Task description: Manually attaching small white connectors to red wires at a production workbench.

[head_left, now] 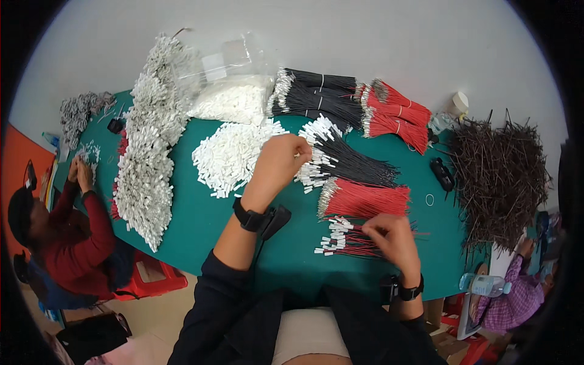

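My left hand [281, 161] hangs over the table with its fingertips pinched together, close to the white-tipped ends of a bundle of black wires [359, 159]. What the pinch holds, if anything, is too small to make out. At the front right, my right hand [396, 240] is also closed in a pinch, above a small group of red wires with white connector housings [336, 236]. I cannot tell whether a wire is between its fingers. Red wires with bare metal ends [365, 199] lie between the two hands. A heap of loose white housings [228, 157] spreads left of my left hand.
A clear bag of white housings [234, 100] lies at the back. Beside it are tied black wire bundles [319, 94] and red bundles [398, 112]. A long pile of white-ended wires [146, 164] runs down the left, a dark wire heap [502, 176] the right. Other people sit at both sides.
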Available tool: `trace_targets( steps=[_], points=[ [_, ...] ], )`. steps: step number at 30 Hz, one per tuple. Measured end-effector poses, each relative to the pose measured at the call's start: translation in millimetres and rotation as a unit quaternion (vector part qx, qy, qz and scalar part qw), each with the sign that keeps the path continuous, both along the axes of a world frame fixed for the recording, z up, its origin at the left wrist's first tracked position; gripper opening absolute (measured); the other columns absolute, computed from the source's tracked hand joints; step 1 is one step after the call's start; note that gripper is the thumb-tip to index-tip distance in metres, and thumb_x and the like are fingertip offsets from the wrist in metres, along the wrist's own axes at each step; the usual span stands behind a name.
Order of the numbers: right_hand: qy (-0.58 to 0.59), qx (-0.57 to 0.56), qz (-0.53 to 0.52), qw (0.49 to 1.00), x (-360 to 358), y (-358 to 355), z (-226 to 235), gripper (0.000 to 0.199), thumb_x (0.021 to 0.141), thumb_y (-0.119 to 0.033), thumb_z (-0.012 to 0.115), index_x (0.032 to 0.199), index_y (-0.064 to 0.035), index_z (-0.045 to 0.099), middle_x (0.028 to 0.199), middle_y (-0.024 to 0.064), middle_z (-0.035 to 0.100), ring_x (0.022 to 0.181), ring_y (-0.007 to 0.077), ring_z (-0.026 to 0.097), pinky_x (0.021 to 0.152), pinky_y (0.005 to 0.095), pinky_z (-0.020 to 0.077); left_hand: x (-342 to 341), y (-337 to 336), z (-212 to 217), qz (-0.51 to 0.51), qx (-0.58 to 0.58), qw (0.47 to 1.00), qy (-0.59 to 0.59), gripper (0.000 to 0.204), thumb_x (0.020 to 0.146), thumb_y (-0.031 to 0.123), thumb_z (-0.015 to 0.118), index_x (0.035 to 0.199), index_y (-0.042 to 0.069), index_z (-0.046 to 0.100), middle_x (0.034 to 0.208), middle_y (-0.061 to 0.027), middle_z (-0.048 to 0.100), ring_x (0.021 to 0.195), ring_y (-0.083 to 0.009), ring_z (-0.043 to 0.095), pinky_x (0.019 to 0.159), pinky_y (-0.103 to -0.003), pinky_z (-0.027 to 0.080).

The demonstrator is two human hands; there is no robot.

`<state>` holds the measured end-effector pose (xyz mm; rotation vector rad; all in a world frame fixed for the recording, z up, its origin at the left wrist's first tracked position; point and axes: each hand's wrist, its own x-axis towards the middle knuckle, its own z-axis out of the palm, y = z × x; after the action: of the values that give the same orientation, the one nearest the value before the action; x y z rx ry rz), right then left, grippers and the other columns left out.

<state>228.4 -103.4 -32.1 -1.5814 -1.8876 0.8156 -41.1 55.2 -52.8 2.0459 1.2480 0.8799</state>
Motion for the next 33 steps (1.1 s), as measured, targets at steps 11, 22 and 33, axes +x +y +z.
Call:
trace_targets(
  steps=[11, 22, 33],
  points=[
    [-0.094, 0.137, -0.015, 0.986, -14, 34, -27, 0.011, 0.081, -0.006, 0.076, 0.09, -0.0002, 0.072, 0.089, 0.0137, 0.068, 0.088, 0.0347, 0.065, 0.078, 0.0443, 0.0524, 36, 6, -56, 0.074, 0.182, 0.975, 0.101, 0.016, 0.08, 0.006, 0.076, 0.095, 0.006, 0.074, 0.097, -0.0107, 0.061, 0.099, -0.0328, 0.056, 0.087, -0.042, 0.05],
    [-0.091, 0.209, -0.002, 0.974, -33, 59, -61, 0.01, 0.077, -0.002, 0.076, 0.086, -0.0008, 0.072, 0.084, 0.0105, 0.065, 0.084, 0.031, 0.062, 0.074, 0.0415, 0.052, 31, 8, -44, 0.036, 0.178, 0.983, 0.024, 0.014, 0.077, 0.006, 0.078, 0.089, 0.004, 0.073, 0.091, -0.0082, 0.065, 0.091, -0.0288, 0.062, 0.08, -0.039, 0.053],
    [0.2, 0.102, -0.078, 0.971, -34, 37, -11, 0.002, 0.091, 0.002, 0.069, 0.093, 0.003, 0.069, 0.08, 0.01, 0.067, 0.068, 0.0143, 0.064, 0.06, 0.0268, 0.0471, 25, -24, 32, -0.048, -0.135, 0.968, -0.207, 0.012, 0.081, 0.0, 0.08, 0.091, -0.002, 0.074, 0.09, -0.0066, 0.075, 0.079, -0.0101, 0.068, 0.073, -0.025, 0.054]
  ],
)
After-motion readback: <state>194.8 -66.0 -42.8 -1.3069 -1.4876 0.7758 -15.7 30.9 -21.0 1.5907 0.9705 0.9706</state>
